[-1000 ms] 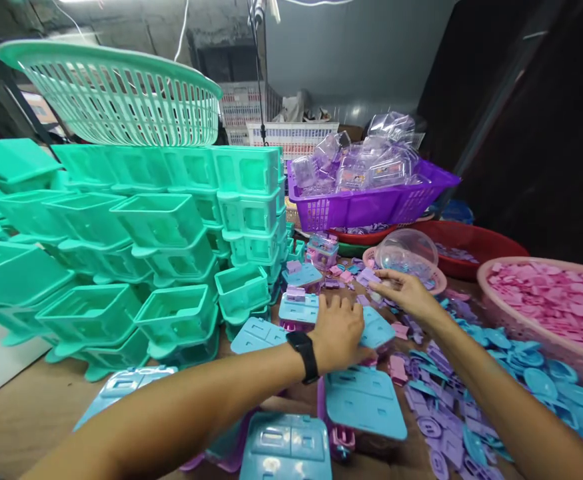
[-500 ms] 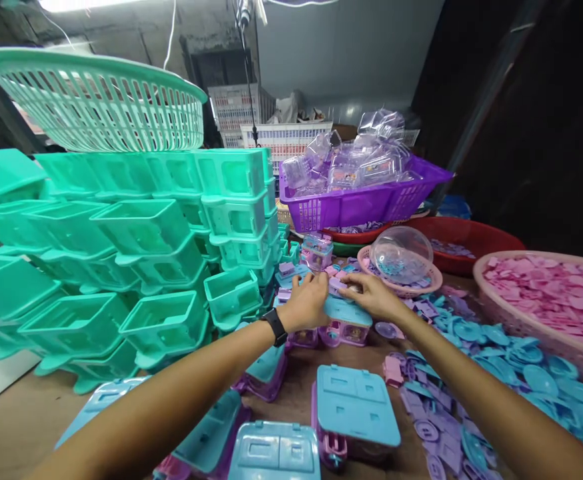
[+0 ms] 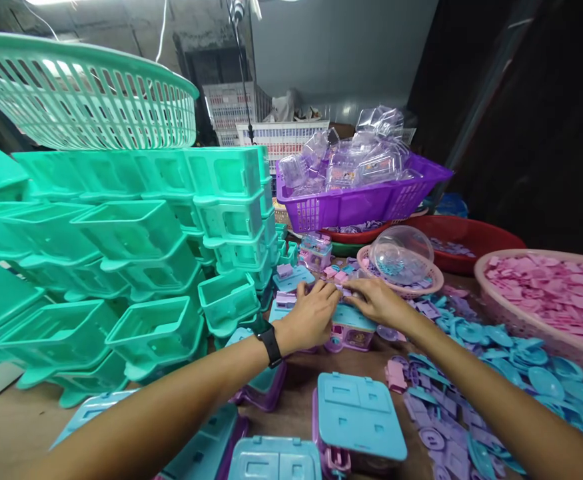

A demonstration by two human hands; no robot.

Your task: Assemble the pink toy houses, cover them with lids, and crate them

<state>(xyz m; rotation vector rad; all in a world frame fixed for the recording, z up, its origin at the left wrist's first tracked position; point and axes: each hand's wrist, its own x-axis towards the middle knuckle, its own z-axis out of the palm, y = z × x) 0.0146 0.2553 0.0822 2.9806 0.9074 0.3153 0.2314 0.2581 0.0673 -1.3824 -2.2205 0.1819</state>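
Observation:
Both my hands rest on top of a small toy house (image 3: 350, 328) with a light blue roof and pink-purple walls, standing mid-table. My left hand (image 3: 311, 315), with a black watch at the wrist, presses on the roof's left side. My right hand (image 3: 377, 301) pinches a small purple piece at the roof's top edge, fingertips meeting those of the left. Another blue-roofed house (image 3: 358, 417) stands nearer to me, and one more (image 3: 274, 459) sits at the bottom edge.
Stacked teal plastic boxes (image 3: 131, 240) fill the left, under a teal basket (image 3: 78, 97). A purple basket of clear shells (image 3: 361, 200) stands behind. A clear dome (image 3: 401, 252), red bowl (image 3: 476, 237), pink-parts basket (image 3: 546, 300) and loose blue and purple pieces (image 3: 476, 373) lie right.
My right hand came back from the small pieces by the dome to the toy house. My left hand shifted to the same house, and both now meet on its roof.

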